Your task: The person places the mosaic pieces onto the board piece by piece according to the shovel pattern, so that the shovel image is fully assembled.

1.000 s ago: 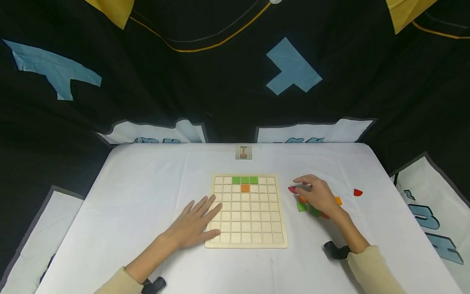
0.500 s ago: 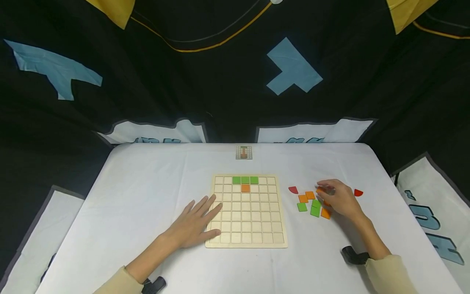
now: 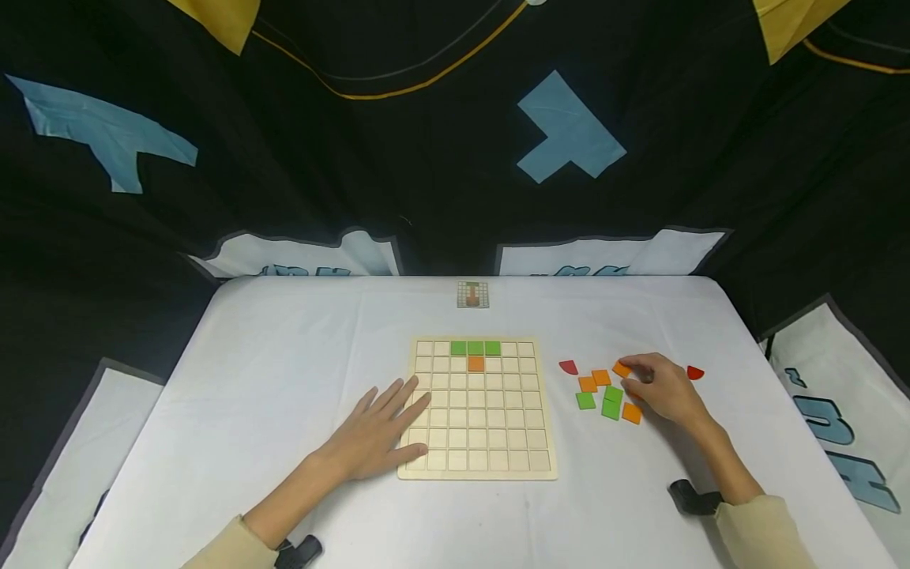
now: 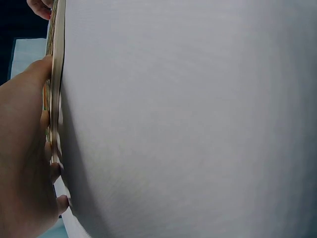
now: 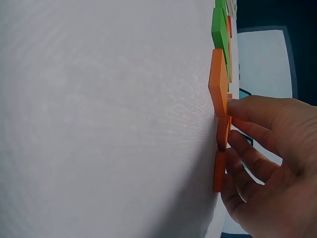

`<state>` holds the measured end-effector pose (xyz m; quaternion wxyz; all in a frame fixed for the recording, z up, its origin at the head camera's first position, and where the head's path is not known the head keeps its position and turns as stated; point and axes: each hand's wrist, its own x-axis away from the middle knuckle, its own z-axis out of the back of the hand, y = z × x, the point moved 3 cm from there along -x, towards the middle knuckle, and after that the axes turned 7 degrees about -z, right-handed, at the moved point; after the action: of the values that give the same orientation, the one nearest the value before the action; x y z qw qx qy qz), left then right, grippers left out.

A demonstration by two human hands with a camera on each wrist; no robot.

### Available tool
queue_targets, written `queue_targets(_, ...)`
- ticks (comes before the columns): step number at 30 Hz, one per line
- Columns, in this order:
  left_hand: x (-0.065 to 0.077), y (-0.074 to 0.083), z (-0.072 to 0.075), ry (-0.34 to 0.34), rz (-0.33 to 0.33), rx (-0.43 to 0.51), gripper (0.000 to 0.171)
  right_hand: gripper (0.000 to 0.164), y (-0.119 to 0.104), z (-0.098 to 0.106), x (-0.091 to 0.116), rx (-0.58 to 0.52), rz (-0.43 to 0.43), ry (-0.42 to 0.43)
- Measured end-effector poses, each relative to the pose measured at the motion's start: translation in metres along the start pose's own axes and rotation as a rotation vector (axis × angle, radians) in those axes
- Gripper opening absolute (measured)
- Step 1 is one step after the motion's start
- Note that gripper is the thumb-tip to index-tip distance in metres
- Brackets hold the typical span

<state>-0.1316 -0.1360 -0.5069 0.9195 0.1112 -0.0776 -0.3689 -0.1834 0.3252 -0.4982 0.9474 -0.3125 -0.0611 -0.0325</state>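
My left hand (image 3: 377,435) lies flat with fingers spread over the left edge of a wooden grid board (image 3: 476,478). In the left wrist view, its thumb (image 4: 39,72) rests along the board's side. Three green tiles (image 3: 475,348) sit in the board's top row, with one orange tile (image 3: 475,363) below the middle one. Right of the board, my right hand (image 3: 664,389) bends its thumb and forefinger around an orange square tile (image 3: 622,369). The right wrist view has the fingertips right at several orange tiles (image 5: 219,171), low over the cloth.
Loose green tiles (image 3: 611,402) and orange tiles (image 3: 587,384) lie left of my right hand. Two red rounded pieces lie apart, a left one (image 3: 568,367) and a right one (image 3: 694,372). A small pattern card (image 3: 472,295) lies behind the board on the white tablecloth (image 3: 320,332).
My right hand has moved rightward from the left red piece to the orange tile, uncovering several tiles, then shifted slightly nearer me. My left hand has stayed on the board.
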Motion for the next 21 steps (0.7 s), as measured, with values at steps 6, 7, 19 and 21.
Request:
queue_targets(6,-0.0001,-0.0004,-0.0002,-0.008,0.002,0.002,0.077,0.036,0.0010,-0.0008,-0.0018,0.019,0.009,0.016)
queue_targets(7,-0.0001,-0.0003,-0.0002,-0.007,0.002,0.001,0.077,0.036,0.0010,-0.0008,-0.0021,0.020,0.010,0.018)
queue_targets(19,0.0000,-0.0003,-0.0003,-0.003,0.000,0.003,0.076,0.035,-0.0026,-0.0022,-0.0036,0.023,-0.022,0.037)
queue_targets(21,-0.0001,-0.0003,-0.0005,-0.003,0.000,0.000,0.077,0.035,-0.0027,-0.0027,-0.0038,0.024,-0.024,0.039)
